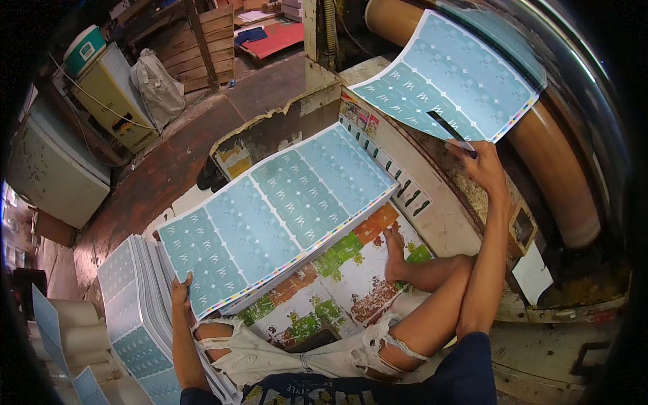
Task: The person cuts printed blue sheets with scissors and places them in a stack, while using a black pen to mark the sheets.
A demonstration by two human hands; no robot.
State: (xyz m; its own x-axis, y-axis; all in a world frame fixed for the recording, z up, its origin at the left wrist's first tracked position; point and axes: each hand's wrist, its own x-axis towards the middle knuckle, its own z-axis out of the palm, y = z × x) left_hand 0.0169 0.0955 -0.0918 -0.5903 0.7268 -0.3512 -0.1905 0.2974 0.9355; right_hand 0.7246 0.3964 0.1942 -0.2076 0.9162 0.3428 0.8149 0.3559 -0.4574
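Observation:
A tall stack of printed sheets [270,202], with teal and light-blue bands and a coloured strip along the edge, lies across in front of me. My left hand [181,291] grips its near-left corner, thumb on top. Up at the right, my right hand [484,165] is closed around a slim dark tool with a flat blade [442,125], perhaps a knife. That blade lies over the lower edge of a curved printed sheet [459,74], which hangs from the machine's roller. Whether my right fingers also pinch this sheet, I cannot tell.
A brown roller [563,169] curves down the right side, beside a shiny metal one. More stacked printed sheets [135,310] stand at the left. My bare foot [395,253] rests on a paint-stained board [351,270]. Cabinets [111,98] and a pale sack [156,84] stand farther back.

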